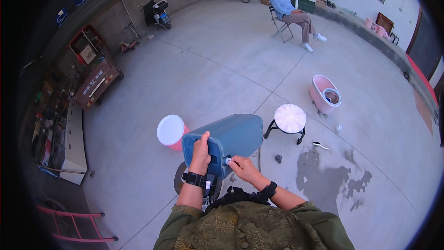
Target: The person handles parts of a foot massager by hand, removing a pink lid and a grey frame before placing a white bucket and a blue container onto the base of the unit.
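A large blue plastic jerrycan (231, 136) lies tilted on its side in front of me, above the concrete floor. My left hand (200, 153) grips its near top edge by the handle. The fingers of my right hand (241, 166) pinch the small white cap at the can's near corner. A round grey object shows just below the can, mostly hidden by my arms. A pink bucket with a white lid (171, 132) stands right behind the can on the left.
A white-topped round stool (289, 119) stands right of the can. A pink mop bucket (324, 94) sits farther right, above a wet patch (323, 176) with a small brush. A person sits on a folding chair (281, 27) far back. Cabinets (95, 83), a scooter and bicycle line the walls.
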`<state>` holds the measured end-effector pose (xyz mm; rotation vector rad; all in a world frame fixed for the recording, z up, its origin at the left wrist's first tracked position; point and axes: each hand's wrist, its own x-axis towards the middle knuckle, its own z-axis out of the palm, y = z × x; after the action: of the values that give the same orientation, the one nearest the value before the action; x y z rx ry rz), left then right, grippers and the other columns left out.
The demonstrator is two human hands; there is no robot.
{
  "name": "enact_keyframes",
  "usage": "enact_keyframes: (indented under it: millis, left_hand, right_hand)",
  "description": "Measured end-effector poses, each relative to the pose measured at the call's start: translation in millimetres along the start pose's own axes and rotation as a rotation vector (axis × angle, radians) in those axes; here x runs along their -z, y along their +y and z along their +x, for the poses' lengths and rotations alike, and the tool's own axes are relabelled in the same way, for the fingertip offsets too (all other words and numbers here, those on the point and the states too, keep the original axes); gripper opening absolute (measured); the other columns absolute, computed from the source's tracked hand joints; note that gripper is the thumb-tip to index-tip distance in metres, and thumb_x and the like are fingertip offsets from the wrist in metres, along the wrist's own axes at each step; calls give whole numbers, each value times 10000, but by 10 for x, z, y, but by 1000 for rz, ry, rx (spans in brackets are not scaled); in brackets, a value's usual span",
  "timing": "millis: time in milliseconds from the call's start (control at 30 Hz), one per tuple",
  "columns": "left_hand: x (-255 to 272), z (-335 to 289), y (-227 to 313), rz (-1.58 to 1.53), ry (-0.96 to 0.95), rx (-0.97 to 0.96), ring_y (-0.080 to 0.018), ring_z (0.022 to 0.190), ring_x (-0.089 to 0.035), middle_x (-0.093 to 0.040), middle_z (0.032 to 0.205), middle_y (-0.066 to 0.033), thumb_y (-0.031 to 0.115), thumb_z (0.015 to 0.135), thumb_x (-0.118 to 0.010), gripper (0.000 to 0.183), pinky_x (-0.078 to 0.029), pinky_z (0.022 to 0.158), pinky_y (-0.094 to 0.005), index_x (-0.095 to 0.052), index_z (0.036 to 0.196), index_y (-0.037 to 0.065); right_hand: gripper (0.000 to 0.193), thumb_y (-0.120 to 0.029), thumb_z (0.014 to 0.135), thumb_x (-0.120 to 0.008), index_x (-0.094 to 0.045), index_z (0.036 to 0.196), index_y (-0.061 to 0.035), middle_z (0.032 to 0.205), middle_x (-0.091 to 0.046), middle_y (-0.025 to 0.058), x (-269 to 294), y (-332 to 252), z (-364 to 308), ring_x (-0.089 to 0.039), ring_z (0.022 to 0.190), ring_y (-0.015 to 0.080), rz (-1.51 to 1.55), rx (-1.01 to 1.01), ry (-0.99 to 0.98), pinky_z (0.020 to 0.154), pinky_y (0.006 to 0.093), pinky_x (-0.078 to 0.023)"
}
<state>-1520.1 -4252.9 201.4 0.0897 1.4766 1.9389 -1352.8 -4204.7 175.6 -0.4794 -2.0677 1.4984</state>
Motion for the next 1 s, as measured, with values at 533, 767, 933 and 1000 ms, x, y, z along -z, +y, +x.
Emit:
enact_keyframes:
  millis: [533,767,933,1000]
  left_hand:
    - [-8,-45,15,-24,-43,18,-179,713,-565,-575,822,-106,276,762,-576,328,-466,634,-302,-543,854,-37]
    - [45,-29,-7,-63,-34,14,-164,662,-556,-564,763,-90,273,755,-588,311,-462,583,-295,-541,797,-32]
    - [7,-85,30,33,-15,-22,-113,550,-506,-542,677,-54,259,750,-602,277,-410,480,-253,-539,708,-7]
    - [6,-108,44,103,-45,-31,-111,542,-502,-545,676,-52,249,758,-593,274,-406,479,-244,-549,700,-15]
  right_hand:
    - [216,-189,811,-530,-528,730,12,603,-532,144,112,-1,91,-520,523,258,-34,69,-86,507,335,-406]
    - [235,-243,829,-541,-539,740,-25,585,-514,-8,46,161,73,-465,539,53,170,-164,-165,489,204,-382]
    - [232,-244,806,-576,-530,720,-34,570,-480,-22,69,199,82,-422,526,43,166,-182,-172,472,204,-353]
    - [230,-243,803,-580,-532,733,-30,572,-470,-25,43,214,69,-406,532,42,141,-182,-181,473,209,-346]
